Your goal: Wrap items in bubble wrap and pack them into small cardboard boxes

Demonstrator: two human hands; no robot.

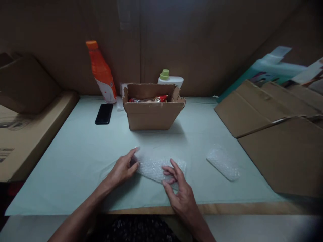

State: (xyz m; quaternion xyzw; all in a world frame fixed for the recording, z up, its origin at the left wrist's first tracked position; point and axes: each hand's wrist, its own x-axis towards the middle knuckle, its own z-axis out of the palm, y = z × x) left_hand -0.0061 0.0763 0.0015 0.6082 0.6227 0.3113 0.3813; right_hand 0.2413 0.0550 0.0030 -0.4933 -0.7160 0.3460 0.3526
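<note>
A sheet of clear bubble wrap [151, 168] lies in front of me on the pale green tabletop cover. My left hand [124, 168] grips its left end, with the index finger at the far corner and the thumb at the near edge. Over the right part of the wrap is my right hand [179, 188], its fingers spread and bent, the thumb by the near edge. Nothing shows between the fingers of that hand. A second piece of bubble wrap [223, 163] rests apart, to the right.
Behind the wrap stands an open cardboard box [151, 116] with red, shiny packets inside. A black phone [104, 114], an orange bottle [102, 72] and a white bottle with a green cap [174, 80] are near the back. Larger cartons [282, 154] crowd the right side.
</note>
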